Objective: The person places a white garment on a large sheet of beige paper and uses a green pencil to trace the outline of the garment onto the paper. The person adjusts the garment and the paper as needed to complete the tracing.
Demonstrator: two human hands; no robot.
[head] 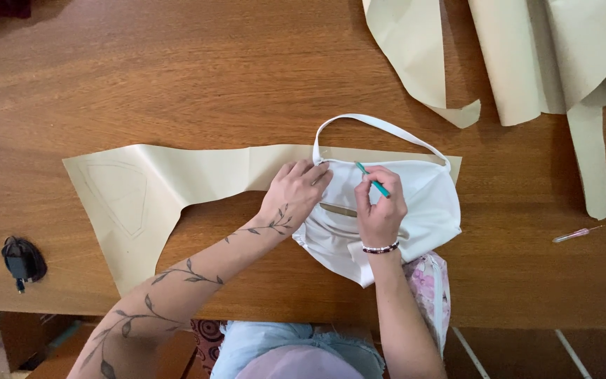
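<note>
Right hand grips a teal pencil; left hand flattens white garment on paper pattern.

There is one view only, from a camera worn on the person's head, looking almost straight down onto the brown wooden counter. It sits close above the work, near enough that both forearms enter from the bottom edge and reach to the middle of the frame. The counter's near edge runs across the lower part, with the person's lap in pale blue denim just below it; the far side of the counter fills the top. The left hand and right hand lie near the centre. No second view shares the scene.
</note>
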